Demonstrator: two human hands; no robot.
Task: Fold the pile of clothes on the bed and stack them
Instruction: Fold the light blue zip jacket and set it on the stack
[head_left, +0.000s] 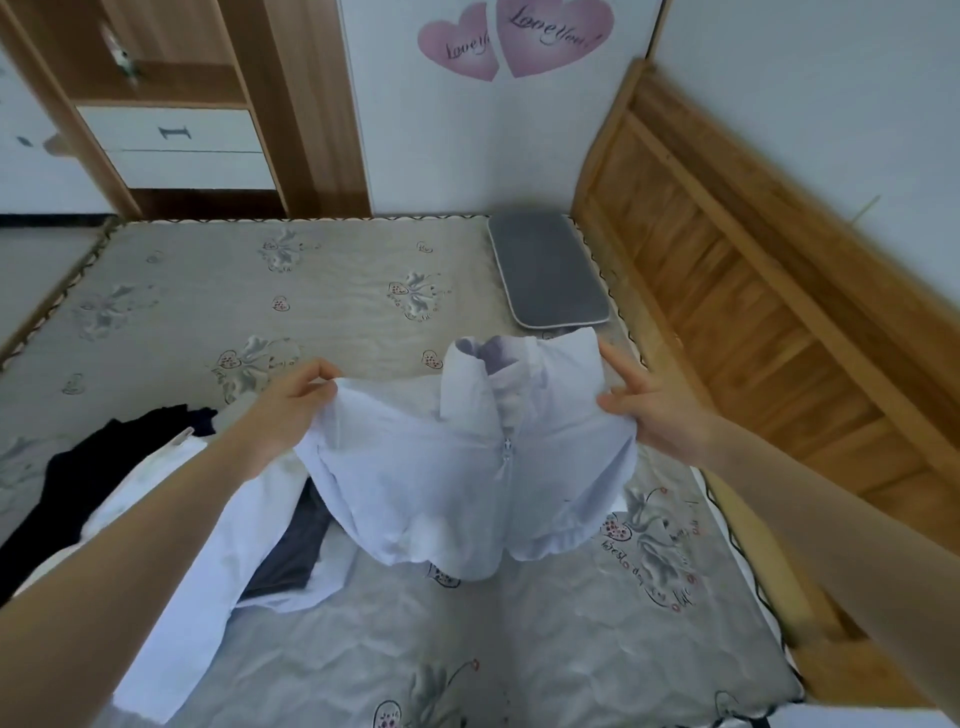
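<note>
- A white zip-front jacket (467, 467) was held up above the bed (311, 291), spread between both hands, collar away from the camera, hem hanging just over the mattress.
- The left hand (291, 410) was pinching the jacket's left shoulder edge, thumb and fingertips closed on the fabric.
- The right hand (654, 410) was gripping the right shoulder edge, thumb on top, index finger extended along the collar side.
- The zipper (506, 449) was seen partly closed at the chest.
- A pile of unfolded clothes (156, 499) was left on the bed's left side, under the left forearm: white, dark navy and black pieces, plus a grey one beside the jacket.
- A grey pillow (550, 270) was lying at the far right corner, next to the wooden headboard (753, 291).
- Two pink heart stickers (514, 39) were noted on the wall.
</note>
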